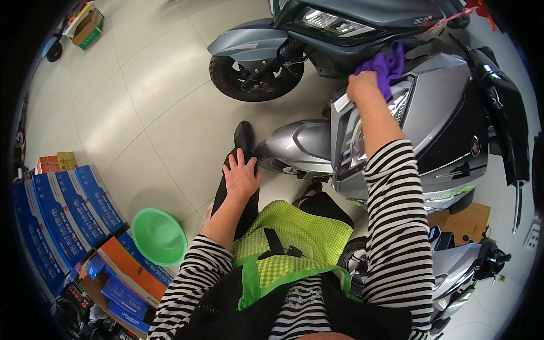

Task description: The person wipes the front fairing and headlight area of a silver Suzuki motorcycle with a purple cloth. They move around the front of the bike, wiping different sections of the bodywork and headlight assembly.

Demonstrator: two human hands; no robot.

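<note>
A silver-grey scooter stands in front of me to the right, its headlight and front panel toward me. My right hand is closed on a purple cloth, pressed against the far side of the scooter's front, by the headlight. Part of the cloth hangs bunched past my fingers. My left hand rests with its fingers spread on my bent leg, holding nothing. The scooter's silver front mudguard lies just right of that hand.
A dark grey-green scooter stands beyond, its front wheel pointing left. Left of me are a green basin and stacked blue boxes. Another silver scooter is at the lower right, near a cardboard box. An open carton sits far left.
</note>
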